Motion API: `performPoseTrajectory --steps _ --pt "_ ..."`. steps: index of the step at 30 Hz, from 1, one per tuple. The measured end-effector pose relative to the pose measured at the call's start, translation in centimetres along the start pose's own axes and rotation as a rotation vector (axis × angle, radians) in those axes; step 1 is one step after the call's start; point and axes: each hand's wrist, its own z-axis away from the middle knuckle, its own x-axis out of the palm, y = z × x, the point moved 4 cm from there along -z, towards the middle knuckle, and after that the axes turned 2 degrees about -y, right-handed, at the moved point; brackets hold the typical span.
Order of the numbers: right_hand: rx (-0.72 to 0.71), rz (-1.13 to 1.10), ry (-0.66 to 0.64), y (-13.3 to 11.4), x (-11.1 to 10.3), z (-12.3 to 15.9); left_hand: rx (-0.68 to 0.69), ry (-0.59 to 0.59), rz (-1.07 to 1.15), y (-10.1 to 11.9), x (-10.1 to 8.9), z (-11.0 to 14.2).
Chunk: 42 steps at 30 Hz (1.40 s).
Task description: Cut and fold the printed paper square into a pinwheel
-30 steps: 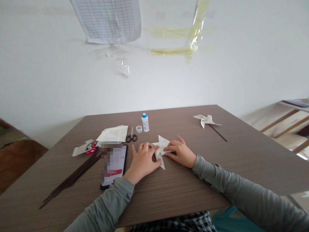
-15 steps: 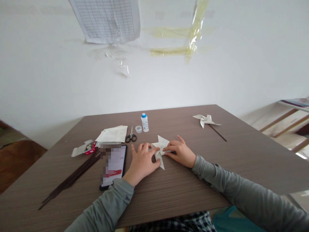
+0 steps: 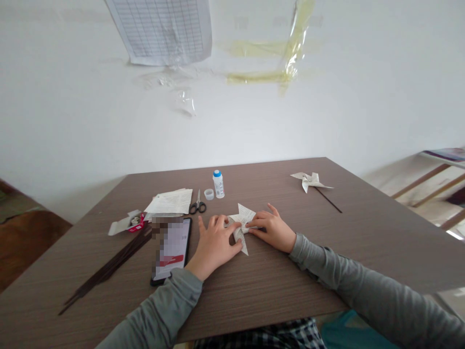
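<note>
A folded piece of printed paper with pointed corners lies on the brown table between my hands. My left hand rests on its left side, fingers curled and pressing the paper flat. My right hand presses its right side, index finger and thumb pinched on a fold. Part of the paper is hidden under both hands.
A phone lies left of my left hand, beside a bundle of dark sticks. Behind it lie scissors, a paper stack, a small red-and-white box, a glue bottle and its cap. A finished paper pinwheel lies far right.
Almost nothing has changed. Both hands stay pressed on the folded paper, with only slight shifts of the fingers.
</note>
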Motion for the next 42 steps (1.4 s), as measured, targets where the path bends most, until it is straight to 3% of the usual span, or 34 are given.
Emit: performPoseTrajectory --steps 14,31,42 --pt "0.005 -0.013 0.001 0.01 0.04 -0.01 -0.035 -0.007 -0.01 0.12 -0.05 0.13" --pt "0.034 -0.018 -0.022 -0.5 -0.35 -0.05 0.071 0.037 -0.044 0.07 -0.26 0.21" --pt "0.033 -0.033 -0.031 -0.25 -0.37 -0.07 0.014 -0.008 0.004 0.09 -0.05 0.44"
